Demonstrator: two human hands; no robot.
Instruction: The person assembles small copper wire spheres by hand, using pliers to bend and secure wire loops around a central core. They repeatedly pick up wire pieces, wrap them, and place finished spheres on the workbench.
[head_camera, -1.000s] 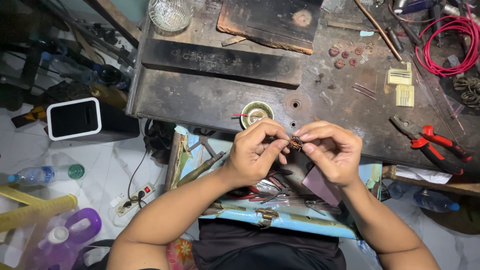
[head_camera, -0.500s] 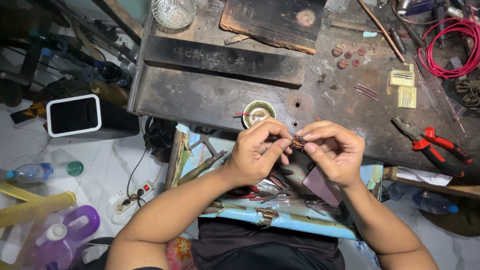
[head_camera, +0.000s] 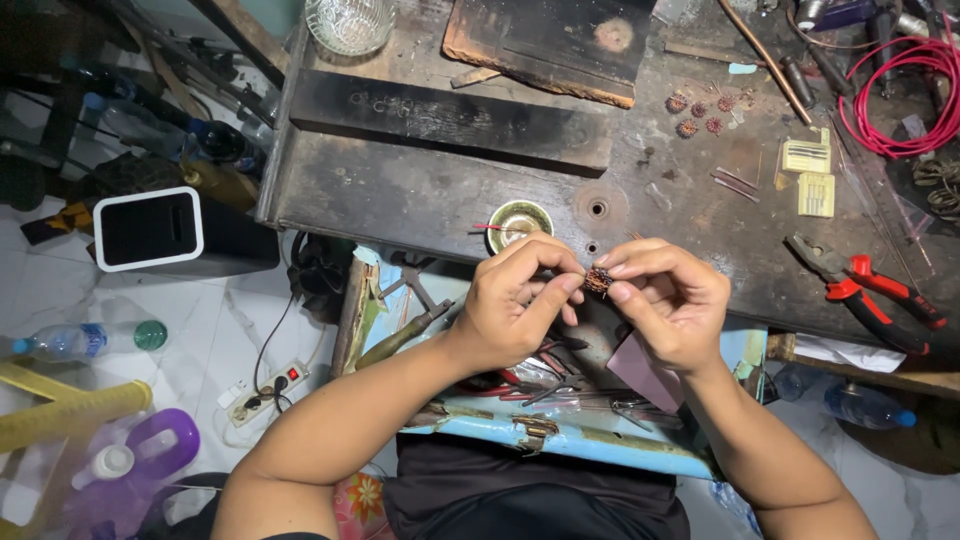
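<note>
A person seated at a dark, scarred workbench pinches a small copper-wound coil between both hands at the centre of the frame, just above the bench's near edge. The left hand is closed around the piece from the left, thumb and forefinger tips pressed to it; the right hand meets it from the right, its fingers curled in and its thumb and forefinger tight on the same coil, so neither hand has room for anything else. The work appears to be at the fine fingertip stage, shaping or dressing the windings by hand, and whatever follows looks to call for a steady pinch and small turns rather than force. Just beyond the knuckles sits a small round brass dish. In the upper right, several similar small coils lie grouped on the bench, with a loop of red wire at the frame's right edge and two pale yellow cards below it. Red-handled pliers rest at the right, well apart from the hands. An open blue toolbox holding mixed hand tools sits on the lap below.
</note>
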